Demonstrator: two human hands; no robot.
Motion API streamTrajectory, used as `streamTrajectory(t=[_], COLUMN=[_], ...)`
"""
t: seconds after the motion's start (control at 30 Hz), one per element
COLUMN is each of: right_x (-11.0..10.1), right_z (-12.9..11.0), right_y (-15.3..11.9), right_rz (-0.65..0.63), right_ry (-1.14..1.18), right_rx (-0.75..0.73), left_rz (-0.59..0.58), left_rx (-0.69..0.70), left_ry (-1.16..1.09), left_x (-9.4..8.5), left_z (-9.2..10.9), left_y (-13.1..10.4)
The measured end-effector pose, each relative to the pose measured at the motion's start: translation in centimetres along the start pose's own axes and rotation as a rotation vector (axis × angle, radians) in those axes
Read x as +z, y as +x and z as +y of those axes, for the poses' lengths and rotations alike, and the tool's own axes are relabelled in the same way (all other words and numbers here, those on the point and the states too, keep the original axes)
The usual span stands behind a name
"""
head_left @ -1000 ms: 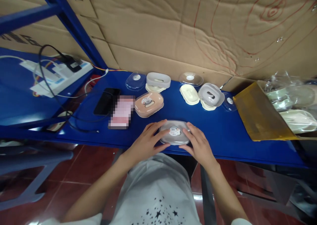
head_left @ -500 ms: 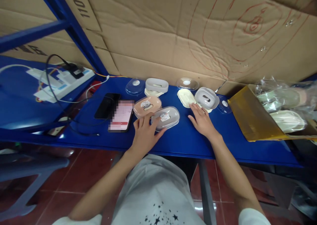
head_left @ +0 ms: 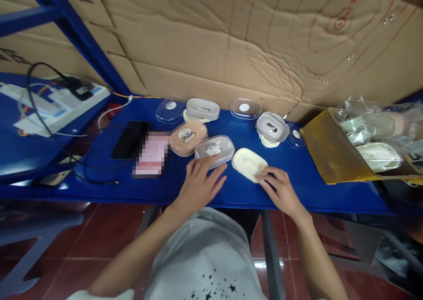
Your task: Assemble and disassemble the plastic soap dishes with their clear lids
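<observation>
Cream tray (head_left: 248, 162) gripped by the right hand (head_left: 281, 193), near the table's (head_left: 231, 198) front edge.
From my remote feed, I see it pinched at its right end; the left hand (head_left: 200, 186), fingers loosely spread, is at 1 lidded grey box (head_left: 216, 148), contact unclear.

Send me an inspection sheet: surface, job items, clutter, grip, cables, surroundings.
Surface: blue table, items spread across.
Job items: cream tray, lidded gray box, pink box; behind, two gray boxes and clear lids.
Clutter: black phone and lit phone, left; carton of plastic-wrapped goods, right.
Grip: right hand at cream tray's corner, hold unclear; left hand open by lidded gray box.
Cables: black cable on table's left, power strip beyond.
Surroundings: cardboard wall with red lines; blue frame left.
</observation>
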State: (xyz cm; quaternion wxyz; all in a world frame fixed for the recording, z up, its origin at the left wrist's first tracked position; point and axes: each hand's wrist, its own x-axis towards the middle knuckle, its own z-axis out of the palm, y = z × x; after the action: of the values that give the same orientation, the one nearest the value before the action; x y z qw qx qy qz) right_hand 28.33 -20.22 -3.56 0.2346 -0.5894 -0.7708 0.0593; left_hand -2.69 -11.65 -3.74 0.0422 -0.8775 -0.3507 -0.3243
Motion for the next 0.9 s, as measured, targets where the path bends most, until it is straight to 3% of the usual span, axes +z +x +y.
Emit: streamTrajectory(t=[0.07,0.13,0.33,0.43,0.53,0.63,0.77,0.83,0.9], right_x=[-0.4,-0.7,-0.6,-0.2,-0.6,-2.0,-4.1,-4.5,-4.2], right_z=[0.1,0.6,4.0,6.2,7.2,5.8,0.8,-1.9,-4.2], right_y=[0.2,1.1,6.1,8.3,9.2,7.6,2.2,-0.1,-1.2], right_rz=[0.029,0.095,0.208,0.223,0.248,0.294,0.303,0.165,0.033], right_ry=[0.069,0.071,-0.202,-0.344,-0.337,-0.150,0.399,0.677,0.892], right_rx=[-0.024,-0.016,0.053,0.121,0.159,0.128,0.253,0.366,0.495], left_rz=[-0.120,-0.208,-0.292,-0.274,-0.243,-0.198,0.072,0.153,0.106], left_rx=[0.161,0.228,0.215,0.184,0.160,0.158,0.145,0.173,0.240], left_ry=[-0.084,-0.119,-0.161,-0.163,-0.163,-0.178,-0.246,-0.277,-0.304], left_x=[-0.1,0.1,0.3,-0.3,-0.7,-1.4,-3.8,-5.3,-6.5], left_z=[0.7,1.1,0.8,0.6,0.4,0.4,1.0,1.5,1.8], left_y=[-0.4,-0.7,-1.5,-1.9,-2.3,-2.5,-2.5,-2.3,-2.0])
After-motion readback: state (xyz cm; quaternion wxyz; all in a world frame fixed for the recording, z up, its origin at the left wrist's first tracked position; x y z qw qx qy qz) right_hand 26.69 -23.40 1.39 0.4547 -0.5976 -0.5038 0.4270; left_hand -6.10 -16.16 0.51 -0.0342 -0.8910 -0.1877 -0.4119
